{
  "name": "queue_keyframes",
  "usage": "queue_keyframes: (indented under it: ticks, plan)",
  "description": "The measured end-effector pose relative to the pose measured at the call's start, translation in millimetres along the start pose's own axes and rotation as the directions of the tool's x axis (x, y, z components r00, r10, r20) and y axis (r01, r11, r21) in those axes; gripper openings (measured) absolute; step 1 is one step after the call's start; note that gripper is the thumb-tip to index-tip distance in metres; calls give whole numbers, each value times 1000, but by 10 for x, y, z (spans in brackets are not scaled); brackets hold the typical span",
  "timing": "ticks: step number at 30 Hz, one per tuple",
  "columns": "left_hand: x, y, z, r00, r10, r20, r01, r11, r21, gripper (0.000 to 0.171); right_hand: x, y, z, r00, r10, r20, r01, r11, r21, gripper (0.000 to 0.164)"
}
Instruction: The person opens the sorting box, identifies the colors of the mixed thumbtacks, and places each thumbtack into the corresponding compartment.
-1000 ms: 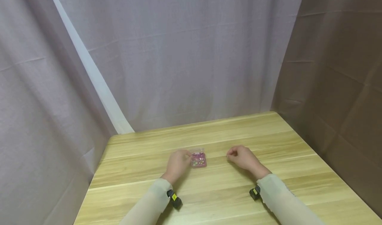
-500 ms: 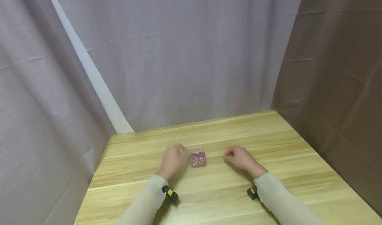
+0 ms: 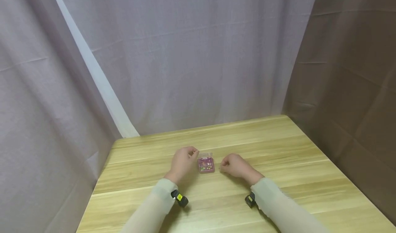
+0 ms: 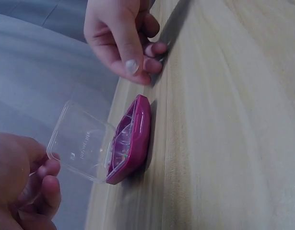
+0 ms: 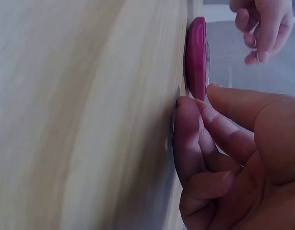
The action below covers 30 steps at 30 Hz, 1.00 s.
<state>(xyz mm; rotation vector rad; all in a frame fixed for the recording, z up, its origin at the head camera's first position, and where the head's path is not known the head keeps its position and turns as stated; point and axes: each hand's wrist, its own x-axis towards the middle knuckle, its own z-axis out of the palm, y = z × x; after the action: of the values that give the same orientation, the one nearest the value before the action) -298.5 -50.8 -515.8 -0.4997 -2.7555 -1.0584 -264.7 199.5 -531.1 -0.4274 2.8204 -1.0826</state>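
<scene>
A small magenta pill box with divided compartments lies on the table, its clear hinged lid raised. Several tiny coloured pieces sit in the compartments. At the lid's free corner, my left hand pinches the edge between thumb and finger. My right hand is low over the table just right of the box, fingers loosely curled and the thumb apart from them. No object shows in it. In the right wrist view its fingertips overlap the near end of the box.
The wooden table ends at grey curtains behind and at the left. A brown curtain hangs at the right. Small black wrist cameras sit at the sleeve cuffs.
My left hand drew back slightly from the box, then came to the raised lid's corner. My right hand has moved left, closer to the box. The box stays in place.
</scene>
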Motion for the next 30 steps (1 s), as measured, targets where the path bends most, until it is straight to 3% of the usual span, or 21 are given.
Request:
queue_keyframes:
  ticks: [13,20,30]
  plan:
    - [-37,-11,68,999,-31,-24,29,998,-60,27,97,-99,162,1000,26,-11,-26,999,-28,15]
    - [-109,-3,57,997,-75,13,76,990,-118,27,96,-106,197,999,34,-7,-34,999,-29,13]
    - [-167,-19,52,999,-54,0,54,993,-104,22,91,-122,196,999,36,-21,-36,999,-28,11]
